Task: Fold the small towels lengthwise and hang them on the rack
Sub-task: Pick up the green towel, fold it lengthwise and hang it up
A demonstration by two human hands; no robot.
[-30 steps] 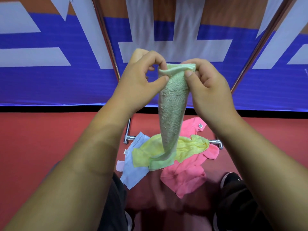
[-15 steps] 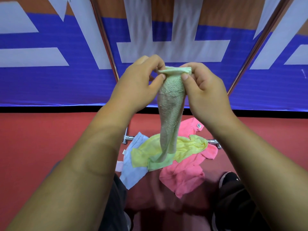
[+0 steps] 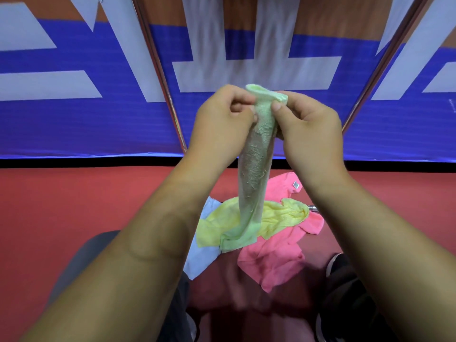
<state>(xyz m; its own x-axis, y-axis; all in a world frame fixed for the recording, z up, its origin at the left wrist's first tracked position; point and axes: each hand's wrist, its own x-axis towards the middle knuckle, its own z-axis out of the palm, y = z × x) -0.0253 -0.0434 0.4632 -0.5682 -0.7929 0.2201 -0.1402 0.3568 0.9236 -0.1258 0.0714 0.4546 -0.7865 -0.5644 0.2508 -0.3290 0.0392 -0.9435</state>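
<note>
A light green towel (image 3: pixel 256 164) hangs in a narrow strip in front of me. My left hand (image 3: pixel 222 122) and my right hand (image 3: pixel 311 127) both pinch its top edge, close together. Its lower end touches a heap on the red floor: a yellow towel (image 3: pixel 278 218), a pink towel (image 3: pixel 276 257) and a pale blue towel (image 3: pixel 199 260). The rack's two slanted metal poles (image 3: pixel 160 75) rise behind my hands. A short piece of its chrome base bar (image 3: pixel 313 208) shows beside the heap.
A blue and white banner (image 3: pixel 74 114) stands behind the rack. My black shoes (image 3: pixel 345 292) and grey trouser leg (image 3: pixel 81 262) are at the bottom, close to the heap. Red floor (image 3: pixel 74 198) stretches to the left and right.
My hands have drawn closer together on the towel's top edge, and the hanging green towel has narrowed into a tighter strip.
</note>
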